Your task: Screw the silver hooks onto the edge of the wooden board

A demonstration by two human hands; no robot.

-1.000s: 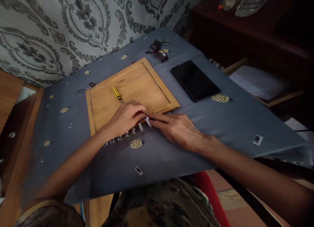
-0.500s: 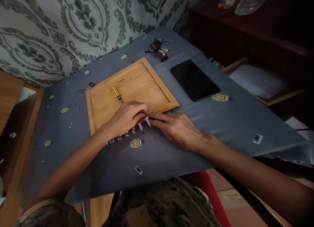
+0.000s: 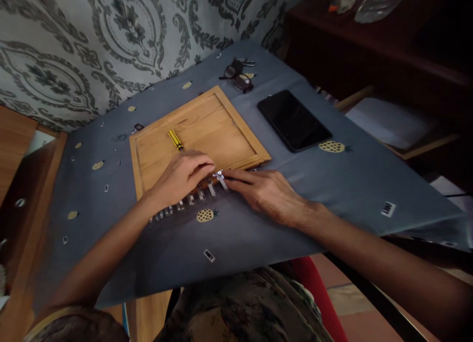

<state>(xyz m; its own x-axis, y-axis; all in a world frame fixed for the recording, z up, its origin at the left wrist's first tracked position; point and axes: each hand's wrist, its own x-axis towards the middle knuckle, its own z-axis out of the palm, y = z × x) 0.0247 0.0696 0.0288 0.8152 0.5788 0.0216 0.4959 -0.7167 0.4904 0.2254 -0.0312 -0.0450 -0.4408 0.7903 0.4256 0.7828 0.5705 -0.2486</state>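
A wooden framed board [image 3: 199, 125] lies on the blue tablecloth. Several small metal hooks [image 3: 211, 188] line its near edge and jut out over the cloth. The rightmost metal hook [image 3: 223, 182] shows a bright round spot at its top. The outstretched fingers of my right hand [image 3: 271, 191] press against this hook from the right. Just left of it, my left hand [image 3: 181, 177] rests over the board's edge, loosely curled, with a gap between thumb and index finger and nothing visible there. A yellow-and-black screwdriver [image 3: 175, 140] lies on the board, its shaft hidden behind my left hand.
A black tablet [image 3: 294, 120] lies right of the board. Glasses [image 3: 238, 78] and keys [image 3: 246, 62] are at the back of the table. A patterned curtain [image 3: 125, 26] hangs behind it. Dark furniture [image 3: 369, 51] with an open drawer [image 3: 391, 122] stands to the right.
My left hand has drawn back a little to the left, and its thumb and finger have parted, exposing the top of the rightmost hook. My right hand has stayed in place.
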